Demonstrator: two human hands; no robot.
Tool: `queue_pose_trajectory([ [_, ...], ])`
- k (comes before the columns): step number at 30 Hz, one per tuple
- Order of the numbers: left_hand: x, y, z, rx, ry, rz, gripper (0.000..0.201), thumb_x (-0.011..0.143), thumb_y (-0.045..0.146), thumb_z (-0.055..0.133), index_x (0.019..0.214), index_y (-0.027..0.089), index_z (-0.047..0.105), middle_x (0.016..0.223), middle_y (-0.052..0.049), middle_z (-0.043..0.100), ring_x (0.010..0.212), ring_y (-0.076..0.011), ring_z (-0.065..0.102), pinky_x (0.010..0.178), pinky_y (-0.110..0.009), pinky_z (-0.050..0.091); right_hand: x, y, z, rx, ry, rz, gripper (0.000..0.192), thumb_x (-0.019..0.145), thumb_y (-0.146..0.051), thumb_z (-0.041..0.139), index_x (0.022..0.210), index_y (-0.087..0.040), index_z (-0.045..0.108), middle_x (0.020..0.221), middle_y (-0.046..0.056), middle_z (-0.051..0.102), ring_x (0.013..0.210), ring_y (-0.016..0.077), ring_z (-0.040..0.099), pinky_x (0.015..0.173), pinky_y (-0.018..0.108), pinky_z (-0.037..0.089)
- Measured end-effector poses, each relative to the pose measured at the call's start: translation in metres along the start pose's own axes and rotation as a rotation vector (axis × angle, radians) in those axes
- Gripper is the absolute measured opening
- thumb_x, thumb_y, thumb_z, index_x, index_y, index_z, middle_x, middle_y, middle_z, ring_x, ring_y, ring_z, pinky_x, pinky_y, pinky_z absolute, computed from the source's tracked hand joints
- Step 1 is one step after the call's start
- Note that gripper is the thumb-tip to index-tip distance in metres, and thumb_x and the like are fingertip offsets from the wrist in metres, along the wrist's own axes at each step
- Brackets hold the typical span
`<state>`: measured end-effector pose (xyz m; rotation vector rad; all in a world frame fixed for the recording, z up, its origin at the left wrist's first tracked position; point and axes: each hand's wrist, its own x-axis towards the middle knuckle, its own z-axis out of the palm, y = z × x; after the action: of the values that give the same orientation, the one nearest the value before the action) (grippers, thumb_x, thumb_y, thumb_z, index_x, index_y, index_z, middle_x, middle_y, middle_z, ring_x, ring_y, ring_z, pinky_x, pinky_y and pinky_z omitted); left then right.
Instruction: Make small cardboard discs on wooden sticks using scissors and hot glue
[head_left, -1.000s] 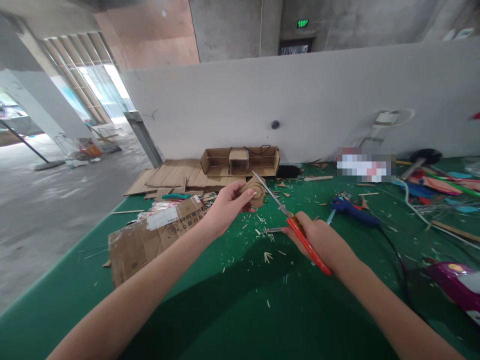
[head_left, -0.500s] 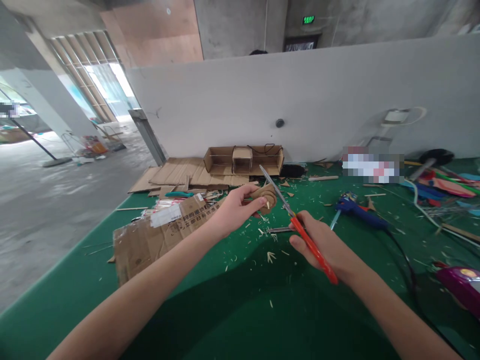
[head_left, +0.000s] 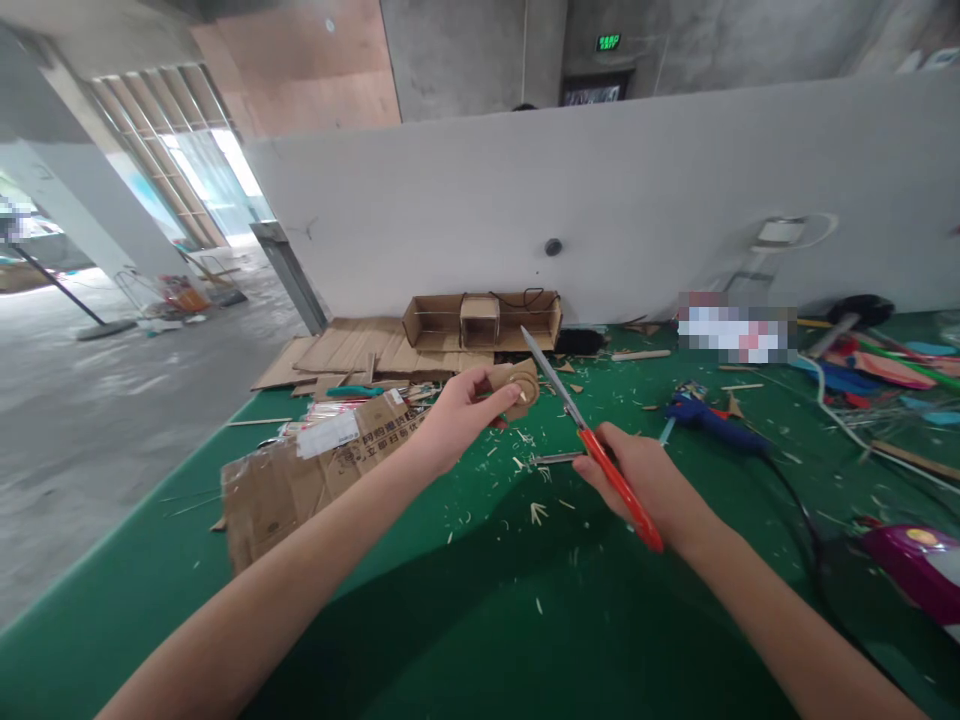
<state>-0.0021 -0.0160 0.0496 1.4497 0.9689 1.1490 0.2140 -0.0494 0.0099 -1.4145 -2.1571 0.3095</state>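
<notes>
Pinched in my left hand (head_left: 469,410) is a small round cardboard piece (head_left: 523,386) with a pale wooden stub at its middle. My right hand (head_left: 637,470) grips red-handled scissors (head_left: 581,425), their blades together and pointing up and away, just right of the cardboard piece and apart from it. Both hands are above the green table (head_left: 480,620). Below them lie wood shavings (head_left: 537,513) and a thin metal tool (head_left: 559,458). A long cardboard box frame (head_left: 435,322) with a small box in its middle stands behind.
Flattened cardboard (head_left: 300,480) with printing lies on the left, near teal-handled pliers (head_left: 356,391). A blue glue gun (head_left: 712,425) with a black cord is on the right. Beyond it are a purple object (head_left: 907,565) and coloured scraps (head_left: 877,370). A white partition (head_left: 420,220) rises behind the table.
My left hand has turned the cardboard piece so its round face shows more, and moved it slightly left. The scissors are now a little farther from it. The camera view has shifted slightly.
</notes>
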Motion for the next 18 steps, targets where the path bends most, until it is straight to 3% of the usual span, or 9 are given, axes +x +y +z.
queue_pose_trajectory([
  [6,0.0048,-0.0022,-0.0054,-0.195,0.064,0.002,0.023,0.078,0.034,0.065,0.093,0.017,0.062,0.09,-0.005,0.064,0.076,-0.0113,0.057,0.058,-0.022,0.044,-0.0013,0.0,-0.0039,0.143,-0.098,0.029,0.03,0.085,-0.05,0.044,0.093,-0.021,0.04,0.071,0.005,0.062,0.057,0.0178,0.055,0.05,0.029,0.035],
  [12,0.0031,-0.0006,-0.0035,-0.193,0.003,0.038,0.025,0.081,0.034,0.061,0.099,0.017,0.056,0.096,-0.006,0.064,0.071,-0.012,0.063,0.063,-0.025,0.049,-0.0021,-0.004,-0.0052,0.112,-0.175,0.038,0.032,0.084,-0.052,0.044,0.09,-0.021,0.039,0.069,0.004,0.059,0.054,0.0168,0.051,0.051,0.03,0.036],
  [18,0.0035,-0.0018,-0.0036,-0.186,-0.006,0.06,0.023,0.081,0.033,0.061,0.097,0.017,0.056,0.094,-0.005,0.065,0.072,-0.0123,0.064,0.059,-0.023,0.047,-0.0011,-0.0041,-0.0058,0.142,-0.185,0.032,0.028,0.085,-0.049,0.044,0.087,-0.022,0.038,0.08,0.008,0.063,0.061,0.017,0.054,0.053,0.03,0.037],
])
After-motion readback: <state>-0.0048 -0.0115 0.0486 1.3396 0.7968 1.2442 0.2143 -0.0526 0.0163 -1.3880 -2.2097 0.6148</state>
